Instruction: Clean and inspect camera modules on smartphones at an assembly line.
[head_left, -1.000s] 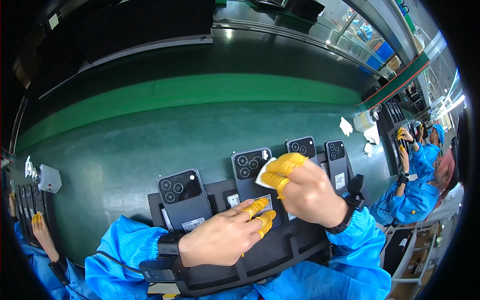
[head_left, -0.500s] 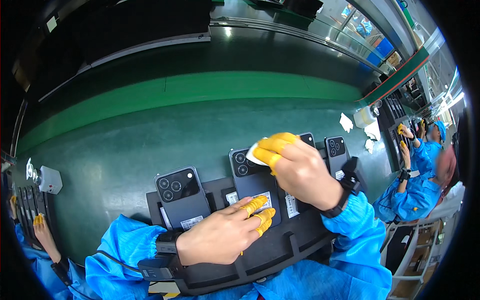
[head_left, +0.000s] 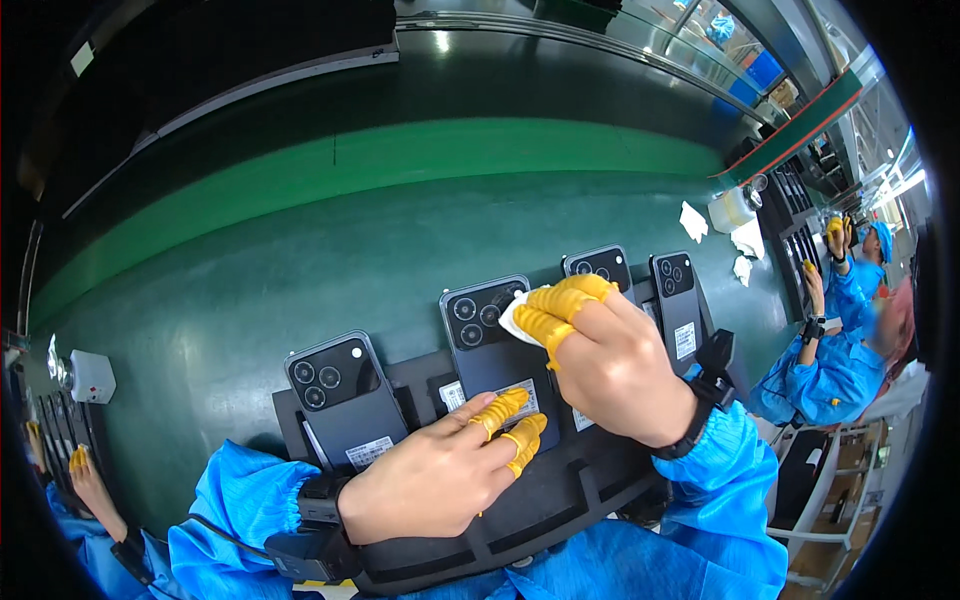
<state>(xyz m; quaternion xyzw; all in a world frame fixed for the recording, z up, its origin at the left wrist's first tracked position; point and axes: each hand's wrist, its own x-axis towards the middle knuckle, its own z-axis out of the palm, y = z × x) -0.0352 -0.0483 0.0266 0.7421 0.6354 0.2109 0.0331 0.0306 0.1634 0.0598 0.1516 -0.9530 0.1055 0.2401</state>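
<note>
A dark smartphone [head_left: 490, 366] lies back side up in a black slotted tray [head_left: 520, 522], its camera block at the far end and a white label lower down. My left hand [head_left: 425, 488] rests on the phone's lower part, yellow-covered fingertips stretched across the label. Between the yellow-covered fingers of my right hand [head_left: 622, 375] is pinched a folded white wipe [head_left: 509, 318]. That wipe touches the right edge of the camera block, beside the lenses. Left of this phone lies a similar phone [head_left: 372, 422]; to the right are another phone [head_left: 597, 256], partly hidden by my right hand, and a smaller-looking phone [head_left: 675, 310].
Crumpled white wipes [head_left: 693, 222] lie at the right of the green table [head_left: 230, 290], near a white dispenser bottle [head_left: 732, 210]. Another bottle [head_left: 92, 377] stands at the left. Co-workers in blue work at the right [head_left: 830, 370] and far left edge.
My right hand has drawn the wipe rightward and slightly nearer over the camera block, uncovering more lenses. The left hand stays on the phone. The whole view has shifted slightly.
</note>
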